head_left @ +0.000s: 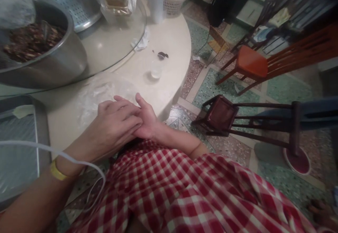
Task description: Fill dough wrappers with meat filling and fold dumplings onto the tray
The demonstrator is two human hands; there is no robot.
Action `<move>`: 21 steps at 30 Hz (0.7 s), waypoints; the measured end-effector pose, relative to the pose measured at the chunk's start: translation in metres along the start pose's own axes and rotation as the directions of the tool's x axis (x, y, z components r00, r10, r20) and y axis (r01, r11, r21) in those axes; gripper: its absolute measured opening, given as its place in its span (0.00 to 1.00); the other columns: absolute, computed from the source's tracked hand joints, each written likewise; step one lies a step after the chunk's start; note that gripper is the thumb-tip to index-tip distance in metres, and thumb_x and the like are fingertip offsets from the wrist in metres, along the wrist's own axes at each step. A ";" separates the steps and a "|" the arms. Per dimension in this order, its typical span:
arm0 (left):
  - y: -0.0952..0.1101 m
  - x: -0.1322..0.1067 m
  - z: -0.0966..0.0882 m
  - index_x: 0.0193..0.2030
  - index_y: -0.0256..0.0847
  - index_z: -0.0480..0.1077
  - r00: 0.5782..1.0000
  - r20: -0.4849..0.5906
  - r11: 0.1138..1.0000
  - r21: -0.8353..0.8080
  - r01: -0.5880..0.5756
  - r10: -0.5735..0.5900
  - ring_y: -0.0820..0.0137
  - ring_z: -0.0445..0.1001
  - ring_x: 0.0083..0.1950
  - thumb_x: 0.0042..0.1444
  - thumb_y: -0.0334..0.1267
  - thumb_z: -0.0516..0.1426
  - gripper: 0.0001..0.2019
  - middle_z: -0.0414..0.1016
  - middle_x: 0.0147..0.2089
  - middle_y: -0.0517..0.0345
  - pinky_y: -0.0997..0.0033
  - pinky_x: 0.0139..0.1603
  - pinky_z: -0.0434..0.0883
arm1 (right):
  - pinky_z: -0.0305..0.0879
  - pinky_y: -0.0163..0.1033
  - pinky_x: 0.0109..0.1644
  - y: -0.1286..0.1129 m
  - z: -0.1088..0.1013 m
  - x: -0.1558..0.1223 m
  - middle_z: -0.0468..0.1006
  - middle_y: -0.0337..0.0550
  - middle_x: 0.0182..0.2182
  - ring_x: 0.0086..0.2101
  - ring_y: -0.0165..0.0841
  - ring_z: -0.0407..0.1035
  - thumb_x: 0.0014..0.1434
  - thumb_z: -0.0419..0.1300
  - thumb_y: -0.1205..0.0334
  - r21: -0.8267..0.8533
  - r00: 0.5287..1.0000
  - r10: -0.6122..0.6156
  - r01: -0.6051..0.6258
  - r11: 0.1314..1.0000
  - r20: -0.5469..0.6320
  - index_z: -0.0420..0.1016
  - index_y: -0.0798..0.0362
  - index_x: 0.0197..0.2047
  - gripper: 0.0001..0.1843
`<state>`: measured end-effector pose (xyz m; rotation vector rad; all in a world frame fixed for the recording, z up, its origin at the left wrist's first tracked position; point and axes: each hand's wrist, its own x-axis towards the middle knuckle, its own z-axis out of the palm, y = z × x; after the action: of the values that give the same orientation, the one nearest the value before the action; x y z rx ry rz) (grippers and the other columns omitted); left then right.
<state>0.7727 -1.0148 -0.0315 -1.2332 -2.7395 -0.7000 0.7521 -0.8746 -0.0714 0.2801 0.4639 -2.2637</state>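
Note:
My left hand (117, 122) lies palm down across the palm of my right hand (148, 118). Its fingers are nearly straight and rest flat on the right palm. Turned palm up, my right hand has its thumb stretched out and its other fingers mostly covered. Whether anything sits between the two palms is hidden. A crumpled clear plastic bag (102, 88) spreads on the table just beyond the hands. Further off stands a small clear cup (155, 71), with a dark piece (163, 55) of something behind it.
A metal pot (71, 58) of brown chopped mix stands on a glass turntable (116, 46) near a perforated metal vessel (74, 0). At left lies a metal tray (43, 131); a white cable (66, 157) crosses my left forearm. Chairs (250, 62) stand right of the table.

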 end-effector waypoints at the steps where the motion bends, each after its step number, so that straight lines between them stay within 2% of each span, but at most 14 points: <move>1: 0.000 0.001 0.001 0.34 0.45 0.77 1.000 -0.005 1.000 0.014 -0.024 0.025 0.59 0.70 0.51 0.70 0.49 0.48 0.20 0.78 0.45 0.56 0.50 0.65 0.55 | 0.76 0.48 0.44 0.000 -0.001 0.000 0.78 0.43 0.32 0.34 0.38 0.74 0.71 0.36 0.40 -0.023 1.000 -0.006 0.006 1.000 0.001 0.72 0.50 0.54 0.32; 4: -0.003 0.002 0.003 0.33 0.46 0.77 0.994 -0.029 0.993 0.048 -0.106 0.107 0.59 0.70 0.52 0.71 0.48 0.47 0.22 0.78 0.47 0.57 0.52 0.63 0.56 | 0.75 0.50 0.45 -0.001 -0.004 0.001 0.78 0.44 0.33 0.34 0.39 0.74 0.70 0.36 0.39 -0.067 1.000 -0.003 0.004 0.998 0.013 0.71 0.50 0.57 0.33; 7: -0.009 0.002 0.003 0.37 0.49 0.79 0.991 -0.017 0.989 0.064 -0.130 0.132 0.57 0.70 0.54 0.70 0.47 0.49 0.18 0.79 0.51 0.58 0.53 0.61 0.57 | 0.75 0.45 0.41 -0.002 -0.008 0.002 0.78 0.43 0.32 0.31 0.37 0.72 0.70 0.35 0.37 -0.042 1.000 0.007 -0.006 0.999 0.030 0.72 0.50 0.57 0.35; 9: -0.013 0.002 0.002 0.44 0.51 0.80 0.994 0.001 0.993 0.043 -0.111 0.111 0.56 0.70 0.56 0.69 0.46 0.52 0.14 0.78 0.54 0.57 0.54 0.59 0.59 | 0.73 0.41 0.36 -0.003 -0.010 0.002 0.76 0.41 0.29 0.28 0.35 0.70 0.71 0.34 0.39 -0.032 1.000 -0.003 0.004 0.999 0.025 0.72 0.50 0.56 0.35; 11: -0.015 0.005 0.002 0.47 0.52 0.80 0.996 0.007 0.996 0.011 -0.091 0.091 0.56 0.71 0.55 0.67 0.49 0.52 0.15 0.79 0.54 0.55 0.55 0.56 0.62 | 0.72 0.39 0.34 -0.003 -0.011 0.002 0.75 0.40 0.27 0.27 0.34 0.69 0.71 0.33 0.40 -0.029 1.000 -0.008 0.008 1.000 0.023 0.72 0.50 0.56 0.34; 14: -0.014 0.009 0.004 0.39 0.51 0.80 0.999 0.017 0.999 -0.021 -0.028 0.028 0.57 0.72 0.51 0.66 0.52 0.51 0.17 0.80 0.49 0.56 0.55 0.56 0.63 | 0.74 0.42 0.38 -0.003 -0.009 0.002 0.77 0.41 0.30 0.30 0.36 0.71 0.71 0.33 0.39 -0.037 0.999 -0.016 0.017 0.999 0.036 0.72 0.50 0.57 0.35; 16: -0.011 0.011 0.007 0.33 0.50 0.79 0.999 0.032 0.998 -0.052 0.023 -0.021 0.58 0.71 0.50 0.64 0.52 0.52 0.18 0.80 0.47 0.57 0.53 0.60 0.61 | 0.75 0.46 0.42 -0.002 -0.008 0.002 0.78 0.43 0.32 0.33 0.38 0.73 0.70 0.32 0.38 -0.046 0.999 -0.027 0.029 0.999 0.040 0.72 0.50 0.57 0.36; 18: -0.010 0.011 0.009 0.31 0.49 0.78 0.998 0.045 0.995 -0.079 0.056 -0.052 0.58 0.71 0.50 0.63 0.52 0.53 0.17 0.80 0.47 0.58 0.51 0.63 0.59 | 0.75 0.48 0.44 -0.001 -0.008 0.002 0.78 0.44 0.33 0.35 0.39 0.74 0.70 0.32 0.37 -0.033 0.999 -0.034 0.035 0.999 0.043 0.72 0.50 0.56 0.37; 21: -0.013 0.008 0.007 0.41 0.51 0.80 0.999 0.023 0.995 -0.088 0.047 -0.046 0.58 0.72 0.53 0.63 0.53 0.54 0.16 0.81 0.50 0.57 0.54 0.62 0.60 | 0.76 0.48 0.43 -0.001 -0.010 0.003 0.79 0.43 0.35 0.34 0.38 0.73 0.69 0.32 0.37 -0.008 0.998 -0.029 0.029 1.000 0.055 0.71 0.48 0.57 0.37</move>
<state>0.7586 -1.0138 -0.0405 -1.2032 -2.7907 -0.8261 0.7505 -0.8719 -0.0809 0.2068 0.4520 -2.2911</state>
